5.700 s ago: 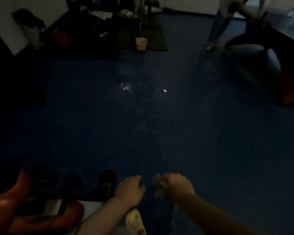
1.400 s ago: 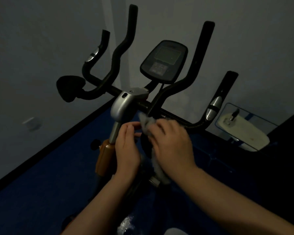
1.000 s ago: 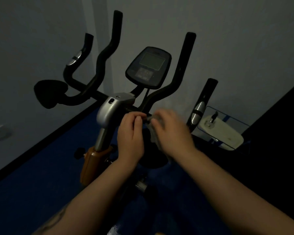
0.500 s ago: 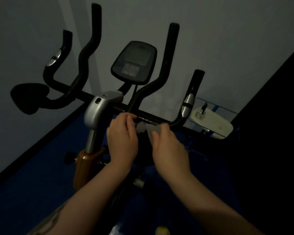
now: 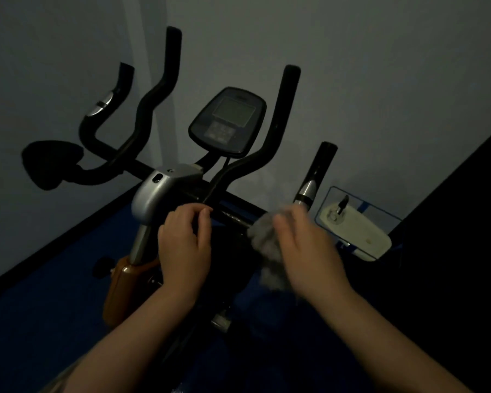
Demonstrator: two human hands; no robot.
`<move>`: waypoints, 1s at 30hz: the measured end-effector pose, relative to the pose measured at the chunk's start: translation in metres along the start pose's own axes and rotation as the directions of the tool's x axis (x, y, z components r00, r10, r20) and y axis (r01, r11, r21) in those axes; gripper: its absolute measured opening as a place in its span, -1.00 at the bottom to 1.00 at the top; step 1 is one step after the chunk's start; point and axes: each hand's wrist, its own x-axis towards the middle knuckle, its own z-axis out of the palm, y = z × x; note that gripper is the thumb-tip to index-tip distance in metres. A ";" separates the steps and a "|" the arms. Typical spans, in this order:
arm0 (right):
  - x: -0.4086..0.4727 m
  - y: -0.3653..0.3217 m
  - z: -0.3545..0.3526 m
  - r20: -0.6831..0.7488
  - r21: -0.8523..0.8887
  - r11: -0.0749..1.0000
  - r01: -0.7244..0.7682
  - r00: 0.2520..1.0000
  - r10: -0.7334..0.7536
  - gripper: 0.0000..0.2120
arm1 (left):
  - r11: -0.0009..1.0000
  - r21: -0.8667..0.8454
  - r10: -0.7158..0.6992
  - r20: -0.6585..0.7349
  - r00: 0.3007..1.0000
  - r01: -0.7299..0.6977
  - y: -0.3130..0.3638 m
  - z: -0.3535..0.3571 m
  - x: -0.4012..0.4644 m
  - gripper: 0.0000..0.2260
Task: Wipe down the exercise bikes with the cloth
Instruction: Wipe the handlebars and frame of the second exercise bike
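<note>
Exercise bike [image 5: 165, 191], a black tubular-framed one with a silver plastic stem cover and an orange lower post, fills the middle of the frame against a grey wall, and the crumpled grey cloth [image 5: 267, 245] sits right of centre, bunched against the black crossbar [image 5: 233, 215] just where it bends up toward the right-hand grip. Right hand [image 5: 306, 248] has its fingers curled round the cloth, though it's motion-blurred so I can't tell exactly how tight. Left hand [image 5: 184, 245] is at centre, fingers bent over the crossbar beside the silver cover, looks like it's steadying the bar rather than wiping. If I were doing this bit I'd wrap the cloth round the tube rather than dab the top, run it along the bar and up each curved black handlebar [image 5: 281, 123], and give the silver pulse-sensor patches [image 5: 306, 191] extra attention since that's where palms go. Go light on the oval black console [image 5: 227, 120] at upper centre, a damp rag and buttons don't mix, and mind the thin cable below it. As for brands or labels, too dim to read anything, the screen is blank and the button markings are just smudges
</note>
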 end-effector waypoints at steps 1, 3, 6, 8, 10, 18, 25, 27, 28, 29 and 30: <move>0.012 0.005 -0.007 -0.094 0.010 0.997 0.072 0.993 -0.071 -0.82 | 1.000 0.016 -0.001 -0.017 1.000 0.001 0.000 0.000 0.000 -0.79; 0.029 0.016 -0.010 -0.131 0.020 0.978 0.209 0.970 -0.205 -0.78 | 0.999 0.033 -0.007 -0.037 0.999 0.008 0.001 0.000 -0.002 -0.79; 0.035 0.040 0.003 0.160 -0.231 0.876 0.424 0.904 -0.395 -0.64 | 0.998 0.061 0.007 -0.049 0.999 -0.004 0.002 -0.001 -0.002 -0.78; 0.034 0.055 0.015 0.239 -0.346 0.786 0.512 0.858 -0.454 -0.60 | 0.998 0.065 0.003 -0.062 0.998 0.001 0.002 0.000 -0.001 -0.77; 0.046 0.052 0.028 0.299 -0.424 0.737 0.527 0.849 -0.436 -0.61 | 0.998 0.057 -0.003 -0.076 0.997 0.007 0.003 0.000 -0.002 -0.77; 0.085 0.025 0.047 0.528 -0.337 0.730 0.595 0.761 -0.377 -0.64 | 0.991 0.135 0.025 -0.084 0.996 -0.013 -0.001 0.002 -0.002 -0.77; 0.105 0.010 0.078 0.493 -0.112 0.887 0.448 0.800 -0.342 -0.69 | 0.988 0.152 0.047 -0.116 0.992 -0.029 -0.002 0.002 -0.004 -0.78; 0.101 0.017 0.075 0.494 -0.064 0.896 0.439 0.794 -0.354 -0.74 | 0.988 0.152 0.048 -0.120 0.992 -0.030 0.000 0.003 -0.004 -0.78; 0.097 0.023 0.067 0.522 -0.065 0.878 0.474 0.766 -0.375 -0.75 | 0.987 0.156 0.051 -0.112 0.992 -0.033 0.000 0.003 -0.004 -0.78; 0.093 0.031 0.057 0.542 -0.100 0.845 0.525 0.741 -0.396 -0.72 | 0.986 0.162 0.055 -0.094 0.994 -0.039 0.001 0.002 -0.003 -0.78; 0.087 0.039 0.046 0.548 -0.154 0.798 0.583 0.722 -0.422 -0.68 | 0.983 0.180 0.058 -0.071 0.996 -0.044 0.002 0.001 -0.002 -0.77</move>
